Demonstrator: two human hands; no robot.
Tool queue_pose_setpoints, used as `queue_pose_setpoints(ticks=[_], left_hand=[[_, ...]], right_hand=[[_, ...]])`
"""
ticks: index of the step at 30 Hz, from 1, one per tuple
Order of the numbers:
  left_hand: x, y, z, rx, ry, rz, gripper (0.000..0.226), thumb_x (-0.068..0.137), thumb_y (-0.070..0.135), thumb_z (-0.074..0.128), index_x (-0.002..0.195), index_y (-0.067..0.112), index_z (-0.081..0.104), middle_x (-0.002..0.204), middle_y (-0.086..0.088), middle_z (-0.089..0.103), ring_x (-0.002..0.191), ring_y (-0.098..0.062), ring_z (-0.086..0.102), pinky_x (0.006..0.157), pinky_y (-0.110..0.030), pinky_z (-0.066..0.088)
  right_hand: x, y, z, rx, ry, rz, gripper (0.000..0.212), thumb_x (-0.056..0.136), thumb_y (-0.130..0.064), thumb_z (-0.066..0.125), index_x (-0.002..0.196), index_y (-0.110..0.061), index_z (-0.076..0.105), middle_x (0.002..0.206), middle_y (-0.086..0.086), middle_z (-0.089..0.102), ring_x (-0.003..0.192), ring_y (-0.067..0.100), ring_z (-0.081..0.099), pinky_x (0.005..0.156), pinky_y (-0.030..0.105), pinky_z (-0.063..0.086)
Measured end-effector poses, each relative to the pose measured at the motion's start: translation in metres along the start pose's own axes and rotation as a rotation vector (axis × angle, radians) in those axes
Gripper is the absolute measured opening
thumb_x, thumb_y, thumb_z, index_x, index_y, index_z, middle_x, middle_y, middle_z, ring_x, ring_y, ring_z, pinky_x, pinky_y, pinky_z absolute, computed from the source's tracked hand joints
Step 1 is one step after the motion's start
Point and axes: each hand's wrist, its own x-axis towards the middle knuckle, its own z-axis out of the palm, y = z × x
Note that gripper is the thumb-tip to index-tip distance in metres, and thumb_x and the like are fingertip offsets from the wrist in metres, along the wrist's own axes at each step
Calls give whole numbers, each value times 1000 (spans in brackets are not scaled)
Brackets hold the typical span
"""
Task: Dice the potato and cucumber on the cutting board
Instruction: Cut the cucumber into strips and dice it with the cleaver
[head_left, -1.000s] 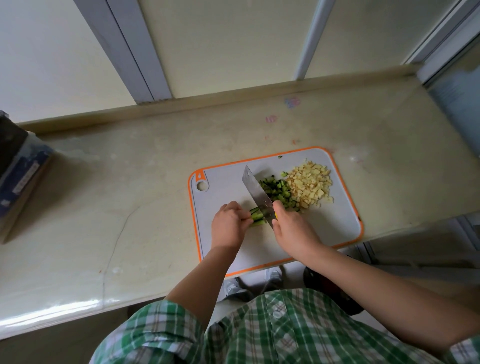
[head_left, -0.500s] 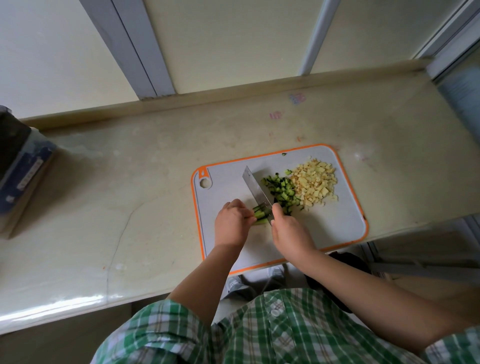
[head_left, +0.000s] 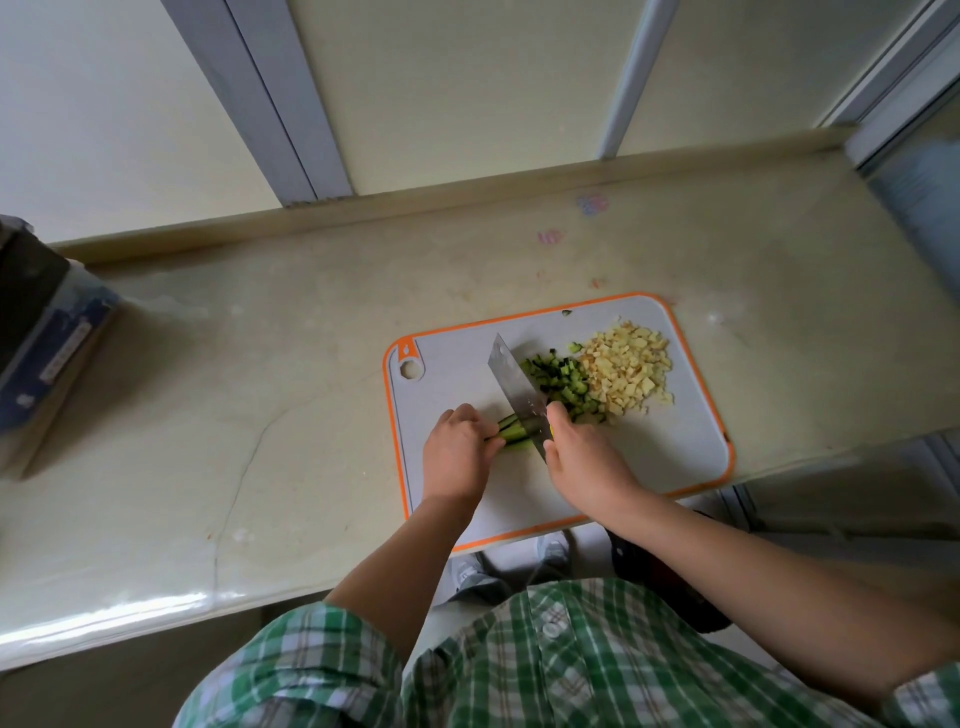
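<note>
A grey cutting board (head_left: 670, 457) with an orange rim lies on the counter's front edge. Diced potato (head_left: 626, 371) is piled at its far right, with diced cucumber (head_left: 563, 384) just left of it. My left hand (head_left: 457, 452) presses down on a bundle of green cucumber strips (head_left: 514, 432). My right hand (head_left: 584, 457) grips the handle of a cleaver (head_left: 514, 384), whose blade rests on the strips right beside my left fingers. The handle is hidden inside my fist.
The beige stone counter (head_left: 260, 395) stretches left of the board. A dark blue box (head_left: 41, 332) sits at its far left edge. A low ledge and wall panels run along the back. The board's near corner overhangs the counter edge.
The cleaver and both hands stay on the cucumber strips with only small chopping motion. The camera has shifted slightly, so the board sits a little further right in view.
</note>
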Motion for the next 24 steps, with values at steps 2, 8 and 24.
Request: queue_pose_setpoints(ticks=[2, 8, 24], left_hand=[[0, -1, 1, -26, 9, -7, 9, 84, 23, 70, 86, 18, 77, 86, -3, 59, 86, -23, 53, 68, -30, 39], [2, -1, 3, -62, 27, -15, 5, 78, 20, 75, 77, 15, 77, 82, -5, 61, 81, -26, 55, 65, -33, 42], [-3, -7, -1, -21, 6, 57, 15, 82, 20, 70, 95, 15, 76, 91, -6, 60, 88, -26, 53, 75, -33, 43]], right_hand=[[0, 0, 3, 3, -4, 10, 18, 97, -11, 43, 114, -8, 39, 61, -5, 39, 56, 19, 42, 44, 29, 25], [0, -3, 21, -9, 19, 52, 30, 98, -13, 41, 127, -8, 34, 68, 1, 52, 62, 25, 55, 50, 32, 35], [3, -4, -4, 2, 14, -17, 17, 98, -14, 42, 114, -7, 40, 60, -5, 38, 49, 8, 35, 42, 26, 20]])
